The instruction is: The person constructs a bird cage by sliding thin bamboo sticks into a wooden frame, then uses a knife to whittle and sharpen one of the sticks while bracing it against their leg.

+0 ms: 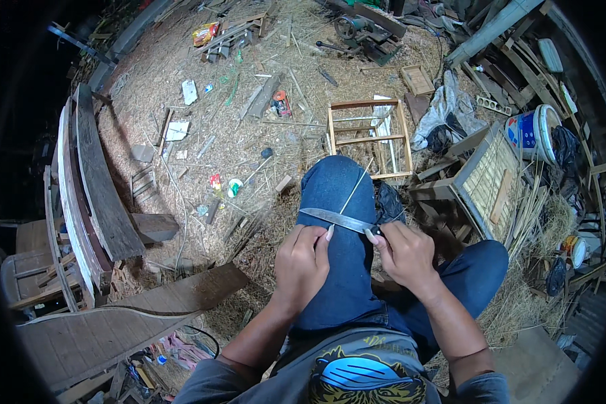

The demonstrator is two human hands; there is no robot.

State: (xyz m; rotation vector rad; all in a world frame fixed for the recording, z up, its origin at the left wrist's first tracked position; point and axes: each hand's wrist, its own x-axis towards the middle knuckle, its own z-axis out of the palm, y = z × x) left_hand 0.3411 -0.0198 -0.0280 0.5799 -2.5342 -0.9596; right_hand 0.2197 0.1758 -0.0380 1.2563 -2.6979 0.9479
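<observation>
My right hand (405, 254) is wrapped round the dark handle of a knife. The knife's long blade (337, 219) points left across my raised knee in blue jeans (335, 276). Opposite it, my left hand (303, 261) pinches the near end of a thin pale strip (351, 194), which looks like split bamboo. This strip runs up and away over the knee and crosses the blade, close to my left fingertips. Whether the edge bites into the strip is too small to tell.
Beyond my knee stands a small wooden frame (369, 140). A slatted wooden piece (488, 176) leans at the right, near a white and blue bucket (533, 135). Long planks (104, 182) and a wide board (124, 330) lie left. Shavings and scraps litter the ground.
</observation>
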